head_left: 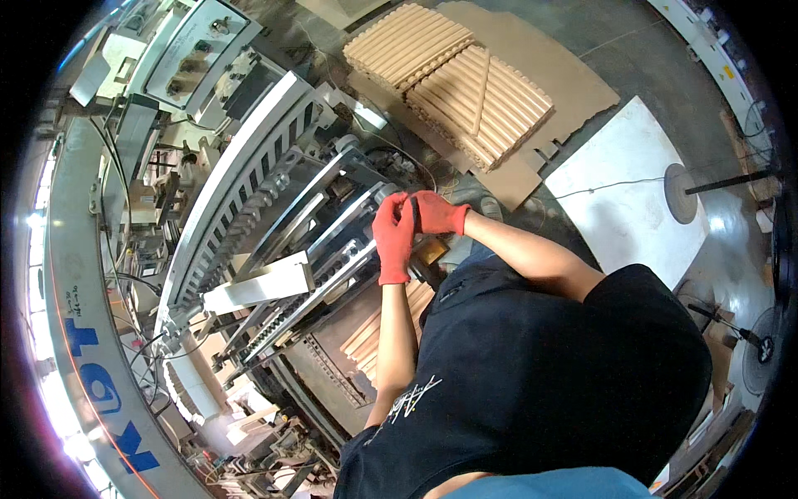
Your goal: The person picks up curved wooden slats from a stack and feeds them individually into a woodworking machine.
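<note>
My left hand [393, 241], in a red glove, is raised in front of my body beside the machine rails. Its fingers are bent and closed near the tips. My right hand [440, 214], in a matching red glove, meets it from the right, its fingers curled inward. A narrow dark strip shows between the two gloves; what it belongs to cannot be made out. Just beyond the hands lie the metal rails [353, 212] of a long machine. Below the gloves, close to my waist, is a yellowish block-like part [431, 249].
A slotted machine guard [241, 175] curves along the left, with a white box-shaped bar [262, 285] across the rails. Stacked wooden rods [478, 104] lie on cardboard at the far side. More rods [366, 345] sit below my left forearm. A white board [623, 195] lies at right.
</note>
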`<state>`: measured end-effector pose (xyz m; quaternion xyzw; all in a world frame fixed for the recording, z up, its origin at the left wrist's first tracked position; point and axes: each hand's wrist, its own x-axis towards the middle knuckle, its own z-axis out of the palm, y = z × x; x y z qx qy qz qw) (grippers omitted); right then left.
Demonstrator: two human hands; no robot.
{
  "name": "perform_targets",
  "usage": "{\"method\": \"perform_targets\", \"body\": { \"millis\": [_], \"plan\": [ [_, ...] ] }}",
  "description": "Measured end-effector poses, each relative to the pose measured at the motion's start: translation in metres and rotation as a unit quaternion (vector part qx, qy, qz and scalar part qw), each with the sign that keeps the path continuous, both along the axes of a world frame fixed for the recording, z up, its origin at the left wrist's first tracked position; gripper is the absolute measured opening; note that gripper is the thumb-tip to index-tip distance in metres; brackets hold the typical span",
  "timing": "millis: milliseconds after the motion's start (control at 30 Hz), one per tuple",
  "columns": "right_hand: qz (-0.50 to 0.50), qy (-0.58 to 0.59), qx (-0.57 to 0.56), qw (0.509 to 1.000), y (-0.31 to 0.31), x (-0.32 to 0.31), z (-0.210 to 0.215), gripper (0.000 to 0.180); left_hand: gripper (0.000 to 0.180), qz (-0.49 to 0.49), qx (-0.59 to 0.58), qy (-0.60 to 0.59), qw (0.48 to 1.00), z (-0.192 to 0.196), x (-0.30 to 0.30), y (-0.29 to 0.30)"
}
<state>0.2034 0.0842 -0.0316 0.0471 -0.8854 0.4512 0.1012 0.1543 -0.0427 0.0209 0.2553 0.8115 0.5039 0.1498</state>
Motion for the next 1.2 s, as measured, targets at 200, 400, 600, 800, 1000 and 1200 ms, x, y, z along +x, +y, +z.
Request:
{"method": "perform_targets", "body": {
  "millis": [200, 400, 600, 800, 1000, 1200],
  "plan": [
    [0.046, -0.038, -0.070, 0.996, 0.014, -0.003, -0.008, 0.027, 0.021, 0.014, -0.041, -0.040, 0.998, 0.005, -0.009, 0.004],
    [0.200, -0.096, -0.277, 0.935, 0.069, -0.001, -0.009, 0.024, 0.028, 0.140, -0.145, 0.212, 0.956, -0.006, -0.051, 0.029],
    [-0.044, -0.261, -0.119, 0.957, 0.144, 0.078, -0.213, 0.031, 0.038, 0.086, -0.457, 0.132, 0.876, -0.005, -0.079, 0.060],
    [-0.087, -0.757, 0.122, 0.636, 0.261, 0.222, -0.310, 0.038, 0.046, 0.058, -0.470, 0.027, 0.880, -0.002, -0.099, 0.069],
    [0.003, -0.624, 0.123, 0.772, 0.309, 0.173, -0.331, 0.030, 0.034, 0.105, -0.423, 0.023, 0.900, -0.010, -0.100, 0.078],
    [-0.171, -0.490, 0.039, 0.854, 0.315, 0.038, -0.402, 0.033, 0.023, 0.095, -0.421, 0.003, 0.902, -0.016, -0.107, 0.079]
  ]
}}
